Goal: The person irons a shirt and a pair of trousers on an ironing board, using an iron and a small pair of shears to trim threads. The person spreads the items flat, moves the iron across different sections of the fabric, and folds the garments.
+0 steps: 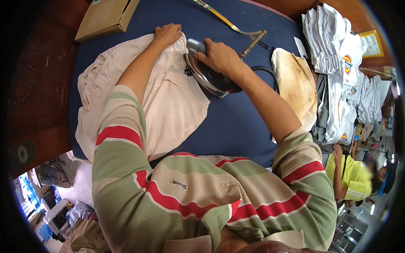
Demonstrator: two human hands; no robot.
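A: Where's the iron (211,78) rn?
B: On the blue ironing pad (236,122), w/ its edge on the right side of the cream shirt (168,101), by the collar. Tilted a bit, metal base showing.
A: Right hand (221,57)?
B: Wrapped round the iron's handle from above, fingers closed on it.
A: Left hand (168,33)?
B: Flat-ish on the shirt's far edge, fingers curled over the fabric, pressing it down. Can't tell if it's pinching the cloth.
A: Shirt itself?
B: Spread across the left half of the pad, bunched at the left edge.
A: Other stuff?
B: Cardboard box (105,17) top left, scorched cloth pad (297,84) right of the iron, stack of white shirts (337,55) further right. Another person in a yellow top (354,177) lower right.
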